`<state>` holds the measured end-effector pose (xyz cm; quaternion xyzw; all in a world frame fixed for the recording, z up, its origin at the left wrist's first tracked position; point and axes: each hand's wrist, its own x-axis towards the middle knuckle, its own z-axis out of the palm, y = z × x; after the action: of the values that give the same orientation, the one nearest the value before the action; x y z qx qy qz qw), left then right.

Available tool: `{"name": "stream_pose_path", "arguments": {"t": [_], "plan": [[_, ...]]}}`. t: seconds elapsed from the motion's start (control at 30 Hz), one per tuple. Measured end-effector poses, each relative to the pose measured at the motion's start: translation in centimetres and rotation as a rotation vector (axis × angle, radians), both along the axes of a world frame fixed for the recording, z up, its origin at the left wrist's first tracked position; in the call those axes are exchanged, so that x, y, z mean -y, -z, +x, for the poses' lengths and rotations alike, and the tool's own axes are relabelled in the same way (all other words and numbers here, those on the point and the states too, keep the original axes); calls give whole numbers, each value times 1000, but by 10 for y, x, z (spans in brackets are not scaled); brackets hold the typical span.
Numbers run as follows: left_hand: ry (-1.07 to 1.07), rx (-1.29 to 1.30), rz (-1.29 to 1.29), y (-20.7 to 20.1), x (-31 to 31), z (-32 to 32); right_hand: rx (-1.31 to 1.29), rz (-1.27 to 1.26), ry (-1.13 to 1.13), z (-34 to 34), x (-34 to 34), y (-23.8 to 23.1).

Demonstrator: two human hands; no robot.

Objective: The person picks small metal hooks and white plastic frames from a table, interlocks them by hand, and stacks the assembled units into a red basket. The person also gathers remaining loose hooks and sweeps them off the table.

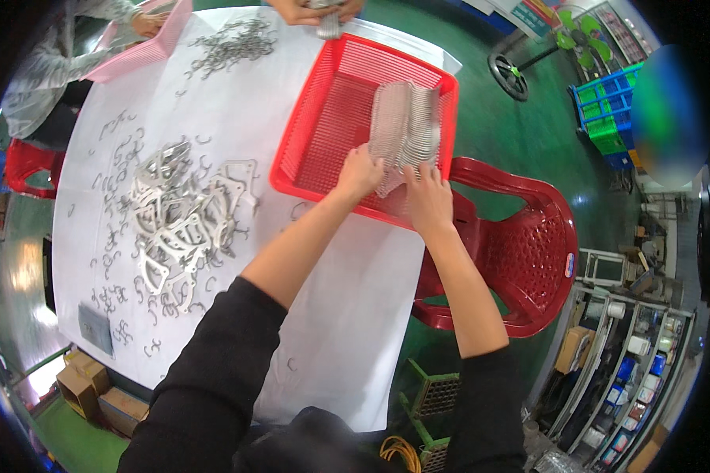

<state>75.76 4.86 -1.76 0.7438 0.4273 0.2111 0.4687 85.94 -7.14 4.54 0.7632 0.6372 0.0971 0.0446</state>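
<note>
Inside a red plastic basket (302,142) stand rows of thin silvery metal parts (406,122), packed closely together along its right side. My left hand (360,173) is at the near left edge of these rows, its fingers curled against the parts. The fingers of my right hand (430,197) are spread and rest on the near end of the right row. What lies under my fingertips is hidden.
Left of the basket, flat silvery brackets (185,225) lie heaped on the white table (323,331), with small hooked pieces (118,197) scattered around. A red plastic chair (521,244) adjoins the table's right side. Another person's hands (304,11) hold metal parts beyond the basket; a pink basket (154,47) is at far left.
</note>
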Motion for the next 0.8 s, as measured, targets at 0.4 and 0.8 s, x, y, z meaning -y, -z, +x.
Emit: {"name": "stream_pose_path", "arguments": {"t": [0.4, 0.8], "plan": [[15, -32, -336, -57, 214, -353, -640, 95, -3, -217, 109, 25], [-73, -49, -308, -42, 184, -524, -770, 72, 97, -421, -85, 82]]}}
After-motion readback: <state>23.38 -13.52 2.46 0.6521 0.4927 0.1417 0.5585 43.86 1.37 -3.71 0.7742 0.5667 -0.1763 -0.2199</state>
